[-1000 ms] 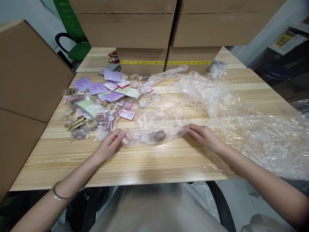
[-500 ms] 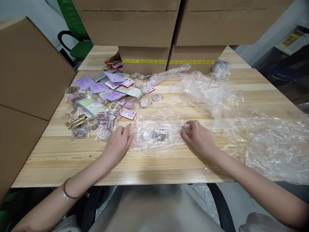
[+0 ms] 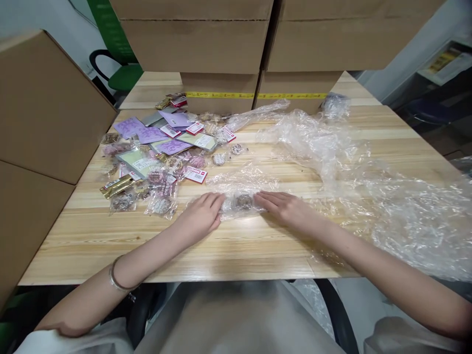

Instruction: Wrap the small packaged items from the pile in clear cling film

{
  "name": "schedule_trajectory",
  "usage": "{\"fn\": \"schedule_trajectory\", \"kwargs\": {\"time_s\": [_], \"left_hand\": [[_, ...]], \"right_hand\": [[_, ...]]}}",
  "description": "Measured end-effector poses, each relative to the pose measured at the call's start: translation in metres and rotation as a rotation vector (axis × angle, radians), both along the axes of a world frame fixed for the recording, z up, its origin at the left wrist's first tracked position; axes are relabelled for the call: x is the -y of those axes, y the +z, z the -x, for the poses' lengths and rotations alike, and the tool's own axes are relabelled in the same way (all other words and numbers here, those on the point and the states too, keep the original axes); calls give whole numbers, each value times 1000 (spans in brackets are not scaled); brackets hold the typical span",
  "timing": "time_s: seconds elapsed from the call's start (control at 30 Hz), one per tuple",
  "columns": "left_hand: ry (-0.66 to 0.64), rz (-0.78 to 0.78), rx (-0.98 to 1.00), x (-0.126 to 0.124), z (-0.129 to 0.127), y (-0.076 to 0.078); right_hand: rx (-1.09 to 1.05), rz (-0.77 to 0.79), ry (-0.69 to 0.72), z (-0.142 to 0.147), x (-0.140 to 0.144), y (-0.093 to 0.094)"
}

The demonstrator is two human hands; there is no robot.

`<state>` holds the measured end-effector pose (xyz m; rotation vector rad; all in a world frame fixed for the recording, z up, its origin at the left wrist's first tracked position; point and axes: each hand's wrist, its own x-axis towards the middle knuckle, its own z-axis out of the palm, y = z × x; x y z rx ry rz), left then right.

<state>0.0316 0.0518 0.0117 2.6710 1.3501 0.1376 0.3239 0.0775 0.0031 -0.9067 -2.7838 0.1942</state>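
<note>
At the middle of the frame, near the front edge of the wooden table point(image 3: 228, 255), a small clear plastic bag point(image 3: 239, 202) lies flat with a couple of little round trinkets inside. The left hand point(image 3: 201, 216) presses on its left end and the right hand point(image 3: 285, 209) on its right end, fingers of both stretched out flat and relaxed, palms down, gripping nothing; they only pin the film against the wood.

That bag looks feather-light, limp and slick, so I'd guess it crumples and slides at a touch, and the beads inside would roll about. A pinch at a corner or along an edge seems the surest hold.

Toward the upper left lies a scatter of small packets point(image 3: 155, 152), purple and pale green cards with red-and-white labels, just beside the left hand. A big billow of loose plastic sheeting point(image 3: 368, 182) spreads across the right half, reaching under the right forearm and crowding that side. Cardboard boxes point(image 3: 228, 44) are stacked along the top of the frame, and another carton point(image 3: 44, 108) stands at the left.
</note>
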Motion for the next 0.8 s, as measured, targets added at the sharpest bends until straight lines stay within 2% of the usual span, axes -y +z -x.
{"fn": "schedule_trajectory", "kwargs": {"time_s": [0.17,0.27,0.4,0.47,0.53,0.6,0.7,0.73,0.8], "left_hand": [[9,168,6,-23,3,28],[3,238,20,-39,2,33],[-39,262,5,-57,2,31],[-32,253,16,-62,5,37],[-28,161,25,-63,9,50],[-10,-58,23,-59,13,67],[52,-439,28,-48,16,92],[61,-523,32,-45,17,98],[40,-597,12,-42,20,103]], "right_hand": [[-103,112,-177,5,-21,7],[-186,196,-225,13,-37,12],[-247,283,-152,23,-50,23],[-229,281,-77,26,-53,31],[-189,203,-12,29,-54,39],[-164,56,-2,33,-53,48],[-226,-223,-107,39,-52,60],[-256,-303,-138,41,-51,63],[-291,-405,-147,44,-50,69]]}}
